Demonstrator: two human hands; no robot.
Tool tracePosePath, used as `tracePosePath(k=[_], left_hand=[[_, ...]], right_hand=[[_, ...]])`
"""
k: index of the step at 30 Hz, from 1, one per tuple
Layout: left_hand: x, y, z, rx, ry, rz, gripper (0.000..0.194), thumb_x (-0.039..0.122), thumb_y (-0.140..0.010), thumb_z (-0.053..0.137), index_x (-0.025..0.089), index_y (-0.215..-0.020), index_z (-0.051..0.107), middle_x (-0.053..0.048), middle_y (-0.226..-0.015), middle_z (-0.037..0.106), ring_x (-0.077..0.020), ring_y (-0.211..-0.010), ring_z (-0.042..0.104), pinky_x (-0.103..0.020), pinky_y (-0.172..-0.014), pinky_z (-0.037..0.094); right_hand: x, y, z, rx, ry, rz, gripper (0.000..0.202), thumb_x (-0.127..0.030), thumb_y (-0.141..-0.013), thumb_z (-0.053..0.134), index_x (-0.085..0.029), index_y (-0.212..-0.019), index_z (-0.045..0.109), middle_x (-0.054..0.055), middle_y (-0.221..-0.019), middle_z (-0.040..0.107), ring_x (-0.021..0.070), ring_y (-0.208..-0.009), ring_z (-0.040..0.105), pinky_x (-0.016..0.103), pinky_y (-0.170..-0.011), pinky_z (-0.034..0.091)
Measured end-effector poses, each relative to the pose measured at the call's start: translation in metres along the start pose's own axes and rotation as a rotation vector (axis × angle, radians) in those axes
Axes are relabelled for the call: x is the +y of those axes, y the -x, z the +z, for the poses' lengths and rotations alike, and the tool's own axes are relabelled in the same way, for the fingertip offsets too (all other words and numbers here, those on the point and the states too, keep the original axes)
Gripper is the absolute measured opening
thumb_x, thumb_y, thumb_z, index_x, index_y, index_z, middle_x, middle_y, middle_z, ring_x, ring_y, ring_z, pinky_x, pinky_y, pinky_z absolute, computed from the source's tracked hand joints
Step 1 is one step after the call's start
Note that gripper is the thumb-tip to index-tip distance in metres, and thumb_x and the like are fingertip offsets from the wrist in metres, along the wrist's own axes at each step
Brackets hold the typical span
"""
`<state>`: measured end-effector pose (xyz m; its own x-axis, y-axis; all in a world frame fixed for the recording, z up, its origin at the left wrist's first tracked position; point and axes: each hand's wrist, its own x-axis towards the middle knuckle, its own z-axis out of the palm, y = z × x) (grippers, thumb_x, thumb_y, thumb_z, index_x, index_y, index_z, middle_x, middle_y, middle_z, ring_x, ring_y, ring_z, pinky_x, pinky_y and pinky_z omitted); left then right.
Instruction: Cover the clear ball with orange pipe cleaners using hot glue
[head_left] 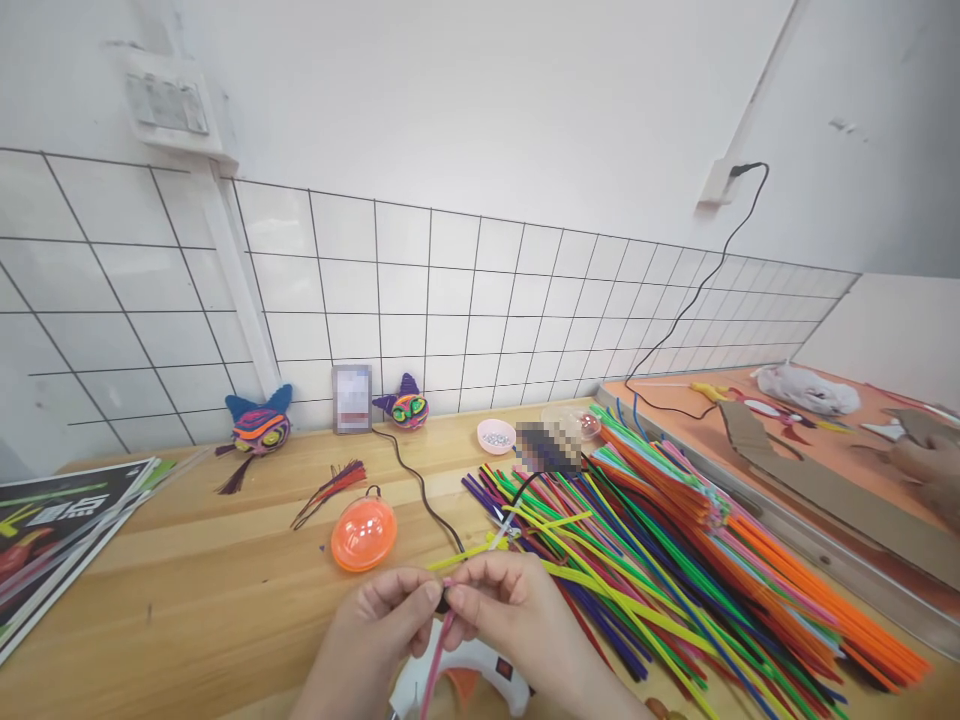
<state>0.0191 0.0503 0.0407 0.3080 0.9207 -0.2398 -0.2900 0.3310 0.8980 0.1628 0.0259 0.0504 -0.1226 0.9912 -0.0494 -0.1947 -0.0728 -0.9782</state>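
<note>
Close together at the lower middle, my left hand (394,615) and my right hand (510,605) are both closed in a pinch. Between their fingertips is a pink pipe cleaner (437,655), its free end hanging down. A small dark piece shows at the same pinch, too covered by fingers to name. Below my hands lies a white glue gun (491,658) with an orange trigger, partly hidden by them. A glossy orange ball-like ornament (364,533) rests on the table, left of and beyond my left hand. Many loose pipe cleaners (637,560) spread out beside my right hand.
Two yarn-wrapped ornaments (260,425) stand by the grid wall. A pink bowl (496,436) holds small beads. Magazines (60,540) lie at the left edge. A black cord (424,490) crosses the table. Another person's hand (926,462) is at the orange table, near cardboard (840,490).
</note>
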Motion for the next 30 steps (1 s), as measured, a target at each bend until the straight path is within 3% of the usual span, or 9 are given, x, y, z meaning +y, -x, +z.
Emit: tracePosePath(k=[6, 12, 18, 23, 30], left_hand=[[0.005, 0.0, 0.0, -0.056, -0.048, -0.011, 0.036, 0.047, -0.05, 0.082, 0.014, -0.053, 0.069, 0.001, -0.042, 0.057, -0.008, -0.044, 0.04, -0.021, -0.048, 0.031], [0.021, 0.005, 0.004, -0.009, -0.166, 0.012, 0.037, 0.047, -0.045, 0.083, 0.014, -0.053, 0.07, 0.003, -0.042, 0.056, -0.0079, -0.044, 0.042, -0.02, -0.048, 0.033], [0.022, 0.004, 0.0, -0.074, -0.218, -0.002, 0.036, 0.047, -0.049, 0.082, 0.014, -0.058, 0.07, 0.004, -0.043, 0.056, -0.0076, -0.042, 0.042, -0.02, -0.046, 0.032], [0.021, 0.007, -0.003, -0.097, -0.131, -0.066, 0.027, 0.038, -0.056, 0.082, 0.014, -0.059, 0.07, 0.003, -0.046, 0.057, -0.0075, -0.045, 0.043, -0.02, -0.048, 0.033], [0.013, 0.0, -0.009, -0.114, -0.032, -0.188, 0.03, 0.038, -0.05, 0.085, 0.015, -0.06, 0.068, 0.001, -0.049, 0.063, -0.0081, -0.046, 0.048, -0.02, -0.049, 0.035]], right_hand=[[-0.002, 0.001, 0.0, -0.013, 0.06, 0.019, 0.039, -0.051, -0.068, 0.072, -0.013, -0.075, 0.064, 0.001, -0.057, 0.068, 0.0135, -0.055, 0.067, 0.022, -0.057, 0.047], [-0.002, 0.002, -0.003, -0.005, 0.079, 0.027, 0.038, -0.048, -0.069, 0.073, -0.011, -0.076, 0.065, 0.002, -0.059, 0.069, 0.0137, -0.056, 0.066, 0.023, -0.058, 0.047], [-0.003, 0.002, -0.004, -0.038, 0.061, 0.048, 0.039, -0.049, -0.066, 0.074, -0.012, -0.075, 0.065, 0.001, -0.062, 0.067, 0.0141, -0.057, 0.066, 0.024, -0.059, 0.048], [0.0, 0.001, -0.005, -0.03, 0.042, 0.041, 0.037, -0.046, -0.065, 0.076, -0.012, -0.077, 0.067, 0.001, -0.065, 0.068, 0.0135, -0.057, 0.067, 0.024, -0.059, 0.05], [0.0, -0.001, -0.003, -0.009, 0.012, -0.021, 0.034, -0.043, -0.065, 0.078, -0.013, -0.078, 0.067, -0.001, -0.06, 0.066, 0.0118, -0.053, 0.065, 0.023, -0.056, 0.049]])
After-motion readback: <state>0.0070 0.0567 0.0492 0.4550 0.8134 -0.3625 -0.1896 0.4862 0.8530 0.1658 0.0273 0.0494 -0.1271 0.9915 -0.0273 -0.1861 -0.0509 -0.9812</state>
